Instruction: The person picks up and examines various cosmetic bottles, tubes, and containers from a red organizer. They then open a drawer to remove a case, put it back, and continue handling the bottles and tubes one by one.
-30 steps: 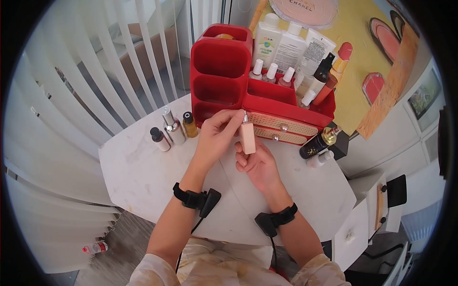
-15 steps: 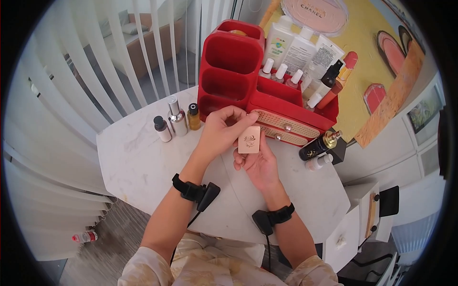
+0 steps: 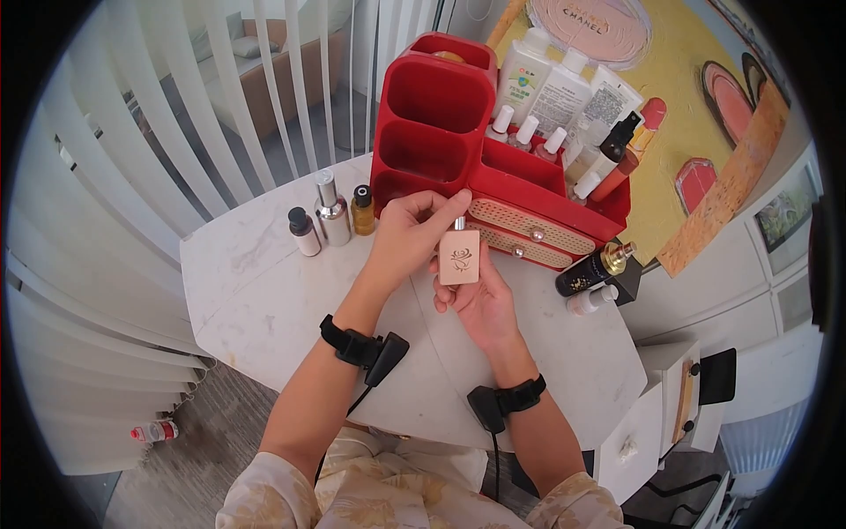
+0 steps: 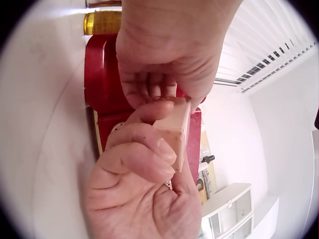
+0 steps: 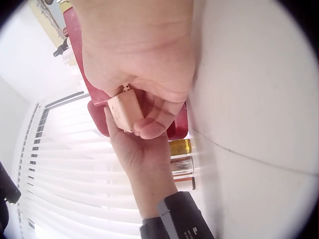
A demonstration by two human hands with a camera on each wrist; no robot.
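Note:
Both hands are on a small pink rectangular bottle (image 3: 460, 257) with a silver neck and a dark flower design on its broad face. It stands out above the table in front of the red organizer (image 3: 432, 97). My left hand (image 3: 410, 238) pinches the neck end between thumb and fingers. From below and the right, my right hand (image 3: 485, 309) holds the body with curled fingers. In the left wrist view, right-hand fingertips lie along the pink bottle (image 4: 174, 124). The right wrist view shows the bottle (image 5: 124, 110) between both hands; its top is mostly covered.
Three small bottles, one silver (image 3: 331, 210), stand left of the organizer. To its right are a black bottle with a gold top (image 3: 592, 269) and a white-capped bottle (image 3: 589, 301). White bottles (image 3: 560, 93) and nail polishes fill the organizer's compartments. Vertical blinds (image 3: 176, 132) hang at left.
The pink bottle has turned in my hands from its narrow side to its broad, decorated face, and its neck end shows again. The head view has shifted slightly.

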